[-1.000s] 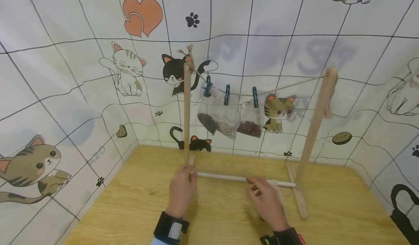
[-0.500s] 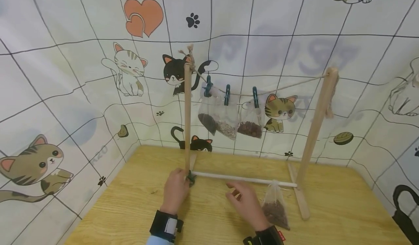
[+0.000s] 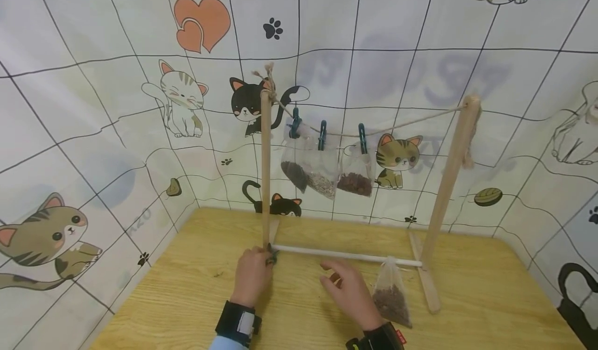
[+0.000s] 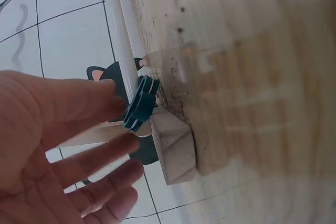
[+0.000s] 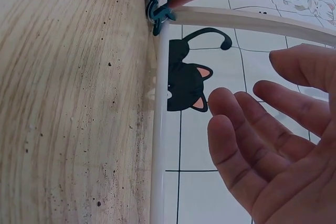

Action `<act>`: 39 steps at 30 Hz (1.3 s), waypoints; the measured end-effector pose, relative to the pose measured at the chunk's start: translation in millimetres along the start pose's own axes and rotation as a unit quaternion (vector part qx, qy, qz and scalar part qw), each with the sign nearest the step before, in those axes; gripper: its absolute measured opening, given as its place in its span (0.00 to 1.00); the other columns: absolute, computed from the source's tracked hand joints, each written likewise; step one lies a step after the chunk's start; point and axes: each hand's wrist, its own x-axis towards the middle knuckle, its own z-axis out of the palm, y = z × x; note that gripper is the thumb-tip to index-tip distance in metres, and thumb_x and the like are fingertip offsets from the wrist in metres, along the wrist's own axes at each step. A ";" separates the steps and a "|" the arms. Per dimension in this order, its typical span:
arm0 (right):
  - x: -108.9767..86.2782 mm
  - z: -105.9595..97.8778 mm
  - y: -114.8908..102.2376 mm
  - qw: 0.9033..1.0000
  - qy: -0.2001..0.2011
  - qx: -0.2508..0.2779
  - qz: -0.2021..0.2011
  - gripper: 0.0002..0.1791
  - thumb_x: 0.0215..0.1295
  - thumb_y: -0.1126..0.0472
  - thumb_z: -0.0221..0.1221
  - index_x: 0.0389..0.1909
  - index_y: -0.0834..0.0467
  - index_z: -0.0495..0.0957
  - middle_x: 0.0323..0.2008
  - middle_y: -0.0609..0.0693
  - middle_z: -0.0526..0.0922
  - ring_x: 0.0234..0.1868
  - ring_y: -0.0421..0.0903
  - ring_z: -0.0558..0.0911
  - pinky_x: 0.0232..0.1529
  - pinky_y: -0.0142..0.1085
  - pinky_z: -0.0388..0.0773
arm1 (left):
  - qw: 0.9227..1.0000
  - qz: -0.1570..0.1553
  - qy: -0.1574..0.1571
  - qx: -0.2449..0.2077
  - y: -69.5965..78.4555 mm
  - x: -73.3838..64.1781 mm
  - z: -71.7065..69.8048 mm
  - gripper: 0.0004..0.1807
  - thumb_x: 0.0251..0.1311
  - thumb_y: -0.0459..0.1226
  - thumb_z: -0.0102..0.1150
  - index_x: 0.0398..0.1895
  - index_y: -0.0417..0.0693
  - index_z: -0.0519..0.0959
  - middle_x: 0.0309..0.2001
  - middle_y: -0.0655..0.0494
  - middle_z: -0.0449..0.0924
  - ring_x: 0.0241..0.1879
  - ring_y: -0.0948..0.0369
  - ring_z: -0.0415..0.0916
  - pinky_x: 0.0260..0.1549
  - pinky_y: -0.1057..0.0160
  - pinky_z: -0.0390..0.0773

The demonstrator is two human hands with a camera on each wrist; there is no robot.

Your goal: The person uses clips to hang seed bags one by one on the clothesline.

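Observation:
In the head view my left hand [image 3: 252,274] is at the foot of the left post, beside dark green clothespins [image 3: 271,256]. The left wrist view shows its thumb and index fingertips right at these clothespins [image 4: 142,103], the other fingers loosely extended. My right hand [image 3: 348,290] hovers before the white rod [image 3: 336,255], fingers loosely bent and nothing between them, as the right wrist view also shows. To its right a clear bag of brown bits [image 3: 391,298] leans against the rod. Three filled bags [image 3: 356,181] hang on a string, pinned by green clothespins [image 3: 322,136].
A wooden frame stands on the wood-grain table [image 3: 187,298], with a left post [image 3: 266,168], a right post [image 3: 450,178] and flat feet [image 3: 430,287]. A sagging string [image 3: 411,124] joins the post tops. Cat-print cloth [image 3: 117,194] encloses the back and sides. A black strap [image 3: 579,298] is at far right.
My right hand has moved left from the bag leaning on the rod, which now shows fully. My left hand has shifted down from the left post, and the green clothespins there have come into view.

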 end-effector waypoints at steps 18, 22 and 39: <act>-2.4 -4.9 1.1 0.999 -0.032 0.005 0.016 0.16 0.63 0.49 0.56 0.51 0.46 0.76 0.46 0.50 0.79 0.34 0.38 0.77 0.33 0.32 0.74 | 0.988 -0.042 -0.054 -0.142 4.5 0.3 -1.6 0.04 0.53 0.31 0.59 0.30 0.39 0.83 0.31 0.52 0.71 0.29 0.61 0.70 0.24 0.67 0.71; -2.5 -5.9 2.5 0.999 -0.041 0.004 0.024 0.17 0.63 0.48 0.55 0.52 0.46 0.75 0.47 0.50 0.79 0.35 0.39 0.77 0.34 0.32 0.74 | 0.986 -0.038 -0.049 -0.153 7.1 1.2 -4.5 0.04 0.53 0.30 0.59 0.27 0.40 0.82 0.30 0.52 0.71 0.29 0.61 0.70 0.23 0.68 0.72; 1.6 -10.8 3.7 0.997 0.026 0.025 0.063 0.22 0.61 0.48 0.57 0.55 0.50 0.74 0.45 0.48 0.81 0.37 0.39 0.78 0.36 0.31 0.75 | 0.944 0.086 0.013 -0.318 68.4 2.3 -29.4 0.06 0.55 0.33 0.59 0.33 0.43 0.83 0.41 0.52 0.78 0.36 0.60 0.76 0.31 0.66 0.77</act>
